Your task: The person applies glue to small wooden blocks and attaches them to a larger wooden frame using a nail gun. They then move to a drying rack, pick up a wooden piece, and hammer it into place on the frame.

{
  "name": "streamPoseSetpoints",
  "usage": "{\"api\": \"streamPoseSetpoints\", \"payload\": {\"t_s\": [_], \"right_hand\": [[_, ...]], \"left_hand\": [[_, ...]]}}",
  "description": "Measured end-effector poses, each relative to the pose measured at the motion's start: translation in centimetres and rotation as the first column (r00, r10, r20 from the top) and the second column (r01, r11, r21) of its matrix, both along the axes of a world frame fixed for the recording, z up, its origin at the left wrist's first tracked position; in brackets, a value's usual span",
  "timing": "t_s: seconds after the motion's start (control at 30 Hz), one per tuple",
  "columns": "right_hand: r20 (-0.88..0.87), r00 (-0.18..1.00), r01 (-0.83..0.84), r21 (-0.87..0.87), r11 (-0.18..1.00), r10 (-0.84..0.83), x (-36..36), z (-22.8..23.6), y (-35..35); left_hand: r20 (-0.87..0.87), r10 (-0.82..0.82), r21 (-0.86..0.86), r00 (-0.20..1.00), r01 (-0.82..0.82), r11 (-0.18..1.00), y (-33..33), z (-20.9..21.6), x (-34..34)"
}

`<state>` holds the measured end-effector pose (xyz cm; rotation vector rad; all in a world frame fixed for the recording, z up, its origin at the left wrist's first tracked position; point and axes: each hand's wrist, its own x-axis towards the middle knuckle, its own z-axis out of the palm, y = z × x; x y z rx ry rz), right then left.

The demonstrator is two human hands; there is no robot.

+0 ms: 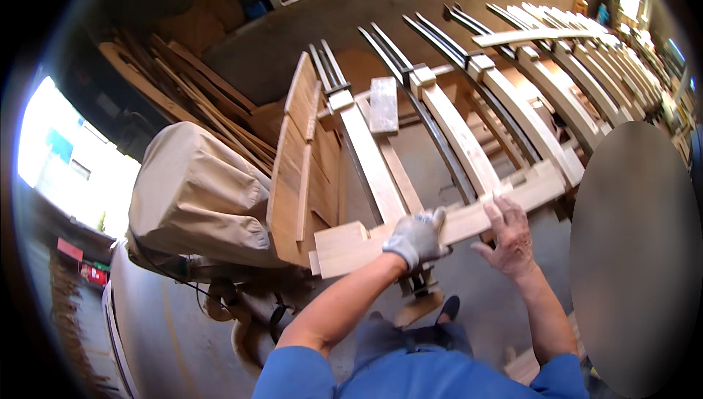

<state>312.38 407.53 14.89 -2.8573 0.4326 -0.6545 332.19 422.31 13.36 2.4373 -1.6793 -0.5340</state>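
Observation:
A long pale wooden board (538, 188) with notched edges lies crosswise in front of me, over the near ends of several pale wooden bars (458, 135). My left hand (416, 239), in a grey-white work glove, is closed round its near edge left of the middle. To the right, my bare right hand (507, 238) rests its fingers on top of the same board, the thumb spread apart below the edge. Dark metal bar clamps (439, 143) run alongside the bars. A small pale block (384, 106) lies across a bar at the left.
A brown wooden panel (293, 172) stands upright left of the bars, beside a machine under a beige cloth cover (194, 187). Long planks (212, 110) lean behind it. Below the board, a clamp end (419, 282) sticks out toward me. A grey blurred oval hides the right side.

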Motion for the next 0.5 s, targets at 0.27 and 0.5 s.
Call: {"api": "streamPoseSetpoints", "payload": {"t_s": [0.27, 0.5], "right_hand": [[-0.247, 0.962, -0.145, -0.116, 0.983, 0.113, 2.6, -3.8, -6.1], [-0.168, 0.944, -0.303, -0.104, 0.947, 0.283, 3.6, 0.7, -7.8]], "left_hand": [[-0.053, 0.078, 0.056, 0.996, -0.075, 0.996, -0.3, 1.4, -1.0], [-0.124, 0.138, -0.031, 0.983, -0.143, 0.989, 0.9, 2.8, -1.3]]}}
